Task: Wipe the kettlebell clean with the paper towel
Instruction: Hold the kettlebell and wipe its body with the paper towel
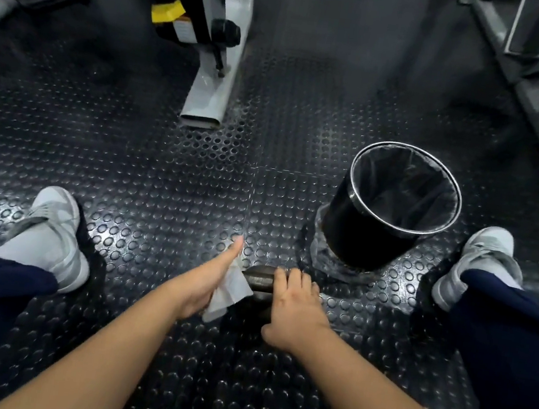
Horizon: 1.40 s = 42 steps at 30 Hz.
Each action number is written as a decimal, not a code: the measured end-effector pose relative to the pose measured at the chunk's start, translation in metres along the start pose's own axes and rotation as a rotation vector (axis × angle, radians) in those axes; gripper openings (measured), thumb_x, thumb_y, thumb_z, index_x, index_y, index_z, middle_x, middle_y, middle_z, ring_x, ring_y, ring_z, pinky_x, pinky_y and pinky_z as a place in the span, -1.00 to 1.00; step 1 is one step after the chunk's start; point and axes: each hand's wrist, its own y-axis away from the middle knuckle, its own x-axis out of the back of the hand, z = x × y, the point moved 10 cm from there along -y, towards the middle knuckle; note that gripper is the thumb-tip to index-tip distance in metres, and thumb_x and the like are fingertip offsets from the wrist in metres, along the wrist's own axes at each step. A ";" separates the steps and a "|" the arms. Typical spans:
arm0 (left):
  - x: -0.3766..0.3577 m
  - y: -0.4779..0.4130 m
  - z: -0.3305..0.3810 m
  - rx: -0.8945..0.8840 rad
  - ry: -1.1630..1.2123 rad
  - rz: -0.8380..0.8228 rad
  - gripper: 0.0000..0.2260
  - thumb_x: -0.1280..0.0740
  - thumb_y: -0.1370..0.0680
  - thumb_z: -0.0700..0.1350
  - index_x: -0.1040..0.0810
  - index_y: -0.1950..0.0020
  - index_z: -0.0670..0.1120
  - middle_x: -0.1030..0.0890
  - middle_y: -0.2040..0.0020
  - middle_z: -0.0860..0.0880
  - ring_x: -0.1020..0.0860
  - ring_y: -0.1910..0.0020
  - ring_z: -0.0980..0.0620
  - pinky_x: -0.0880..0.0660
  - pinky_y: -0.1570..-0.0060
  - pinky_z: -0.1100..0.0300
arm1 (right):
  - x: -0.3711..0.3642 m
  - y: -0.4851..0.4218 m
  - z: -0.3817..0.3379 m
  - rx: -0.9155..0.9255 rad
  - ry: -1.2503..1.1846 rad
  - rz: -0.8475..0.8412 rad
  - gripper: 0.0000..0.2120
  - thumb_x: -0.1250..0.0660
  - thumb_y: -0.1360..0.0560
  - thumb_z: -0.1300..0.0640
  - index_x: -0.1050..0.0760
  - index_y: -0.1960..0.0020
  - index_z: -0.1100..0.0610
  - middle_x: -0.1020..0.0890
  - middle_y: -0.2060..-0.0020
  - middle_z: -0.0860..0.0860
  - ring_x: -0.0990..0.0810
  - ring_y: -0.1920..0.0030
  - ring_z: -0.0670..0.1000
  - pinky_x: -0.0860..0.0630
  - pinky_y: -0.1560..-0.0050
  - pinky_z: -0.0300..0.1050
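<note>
Between the feet on the studded rubber floor (163, 174), low centre of view, sits the kettlebell (259, 279). It is dark, mostly hidden by both hands, and only a rounded bit of the top shows. It is just in front of the black waste bin (352, 235), apart from it.

Right hand (296, 309): fingers curled over the top of the kettlebell, gripping it to steady it.

Left hand (204, 281): against the left side with the paper towel (234, 290) between palm and metal. Thumb sticks straight out and the fingers are hidden behind the towel, so I cannot tell if they grip the towel or press it flat.

Handling, as a judgement:
- Kettlebell is likely heavy cast metal, rigid and not fragile, and won't slide easily on the rubber studs.
- It could still rock or roll on its rounded body under sideways wiping, so the steadying hand matters.
- Best hold is over the handle or top, where the right hand is now.
- To reach the underside, tip it rather than lift it.
- Towel is thin, soft and crumpled, and tears or bunches under hard rubbing on rough metal. Keep it wadded under the palm and refold it when dirty.

Also in view are a left shoe (50, 235), a right shoe (478, 260) and a grey machine leg (207, 94) farther off.
</note>
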 end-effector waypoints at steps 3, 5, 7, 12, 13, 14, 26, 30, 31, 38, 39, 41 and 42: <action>0.010 -0.001 0.001 0.041 0.008 -0.026 -0.19 -0.06 -0.50 0.59 -0.56 -0.30 -0.05 -0.73 -0.20 -0.13 -0.70 -0.20 -0.07 -0.58 -0.22 0.04 | 0.001 -0.001 -0.004 0.012 0.013 -0.006 0.05 -0.46 -0.42 -0.16 0.09 -0.63 0.18 -0.21 -0.40 0.15 -0.23 -0.42 0.20 -0.17 -0.56 0.21; 0.012 -0.012 -0.007 0.070 -0.012 -0.031 0.00 -0.15 -0.35 0.69 -0.46 -0.50 -0.04 -0.60 -0.41 -0.19 -0.59 -0.38 -0.16 -0.44 -0.44 -0.13 | 0.002 0.000 -0.004 0.007 0.006 0.000 0.04 -0.46 -0.42 -0.15 0.08 -0.62 0.17 -0.21 -0.39 0.15 -0.23 -0.41 0.20 -0.17 -0.56 0.21; 0.011 -0.022 -0.012 0.034 0.019 -0.012 -0.04 -0.14 -0.36 0.68 -0.51 -0.48 0.00 -0.65 -0.33 -0.21 -0.63 -0.32 -0.18 -0.44 -0.44 -0.18 | 0.001 0.001 -0.003 0.012 0.005 0.007 0.03 -0.46 -0.41 -0.14 0.07 -0.62 0.17 -0.21 -0.39 0.15 -0.24 -0.41 0.20 -0.18 -0.56 0.21; 0.000 -0.007 -0.007 0.030 0.013 -0.032 -0.08 -0.11 -0.41 0.65 -0.61 -0.38 -0.05 -0.71 -0.22 -0.20 -0.68 -0.23 -0.16 -0.47 -0.41 -0.13 | 0.000 0.003 0.000 0.016 0.007 -0.008 0.05 -0.46 -0.40 -0.16 0.08 -0.62 0.17 -0.21 -0.39 0.15 -0.24 -0.41 0.20 -0.20 -0.54 0.22; 0.001 -0.003 -0.002 0.016 -0.002 -0.041 -0.09 -0.08 -0.44 0.64 -0.62 -0.35 -0.07 -0.72 -0.20 -0.19 -0.70 -0.20 -0.15 -0.50 -0.38 -0.09 | 0.000 0.003 0.001 0.014 0.006 -0.008 0.05 -0.46 -0.40 -0.16 0.08 -0.62 0.18 -0.21 -0.39 0.16 -0.24 -0.41 0.21 -0.20 -0.55 0.22; 0.004 0.002 0.001 0.011 -0.017 -0.052 -0.10 -0.06 -0.45 0.63 -0.63 -0.32 -0.08 -0.73 -0.18 -0.17 -0.70 -0.18 -0.13 -0.51 -0.35 -0.07 | -0.001 0.003 0.001 0.015 -0.001 -0.006 0.05 -0.46 -0.40 -0.15 0.08 -0.62 0.18 -0.22 -0.40 0.16 -0.24 -0.41 0.20 -0.19 -0.55 0.22; 0.007 -0.007 -0.007 0.039 0.113 0.044 0.00 -0.24 -0.33 0.67 -0.63 -0.37 -0.13 -0.67 -0.27 -0.26 -0.63 -0.29 -0.27 -0.38 -0.49 -0.26 | -0.003 -0.003 -0.001 0.034 -0.026 0.043 0.01 -0.46 -0.35 -0.15 0.01 -0.59 0.14 -0.24 -0.37 0.11 -0.26 -0.38 0.17 -0.21 -0.54 0.13; -0.001 0.004 0.001 0.064 0.054 -0.015 0.00 -0.16 -0.34 0.69 -0.57 -0.43 -0.07 -0.71 -0.23 -0.16 -0.68 -0.25 -0.16 -0.46 -0.44 -0.14 | -0.005 -0.001 0.006 0.019 -0.029 0.034 0.03 -0.45 -0.35 -0.18 0.01 -0.60 0.16 -0.24 -0.39 0.12 -0.26 -0.39 0.18 -0.23 -0.53 0.14; 0.001 0.008 0.004 0.067 0.054 -0.014 -0.06 -0.13 -0.39 0.67 -0.58 -0.38 -0.07 -0.74 -0.18 -0.13 -0.71 -0.19 -0.12 -0.50 -0.39 -0.10 | -0.006 0.000 0.008 0.015 -0.027 0.029 0.04 -0.44 -0.35 -0.18 0.02 -0.61 0.17 -0.24 -0.39 0.12 -0.26 -0.39 0.18 -0.23 -0.53 0.14; 0.010 0.004 0.006 0.042 0.172 0.022 -0.02 -0.15 -0.40 0.65 -0.62 -0.31 -0.20 -0.72 -0.18 -0.22 -0.70 -0.18 -0.19 -0.56 -0.32 -0.09 | 0.000 -0.002 0.000 0.040 -0.018 0.020 0.03 -0.46 -0.37 -0.16 0.03 -0.62 0.16 -0.24 -0.37 0.11 -0.25 -0.39 0.18 -0.21 -0.54 0.14; 0.008 0.000 0.004 0.047 0.183 0.038 -0.04 -0.15 -0.41 0.64 -0.63 -0.30 -0.19 -0.72 -0.16 -0.23 -0.71 -0.15 -0.20 -0.56 -0.32 -0.11 | 0.000 -0.002 0.000 0.038 -0.013 0.014 0.04 -0.46 -0.38 -0.16 0.04 -0.62 0.17 -0.23 -0.38 0.11 -0.24 -0.40 0.18 -0.20 -0.55 0.14; 0.002 -0.006 0.001 0.037 0.163 0.044 -0.05 -0.13 -0.43 0.64 -0.66 -0.33 -0.15 -0.70 -0.19 -0.25 -0.68 -0.19 -0.22 -0.50 -0.40 -0.20 | -0.001 -0.002 0.001 0.040 -0.004 0.021 0.05 -0.46 -0.38 -0.15 0.06 -0.63 0.18 -0.21 -0.40 0.12 -0.23 -0.41 0.18 -0.20 -0.56 0.15; 0.000 -0.007 0.001 0.022 0.146 0.048 -0.08 -0.10 -0.47 0.62 -0.67 -0.31 -0.14 -0.70 -0.20 -0.26 -0.67 -0.21 -0.24 -0.46 -0.43 -0.23 | 0.000 -0.001 0.001 0.045 0.001 0.031 0.05 -0.45 -0.37 -0.15 0.05 -0.63 0.18 -0.21 -0.40 0.12 -0.23 -0.42 0.18 -0.20 -0.55 0.15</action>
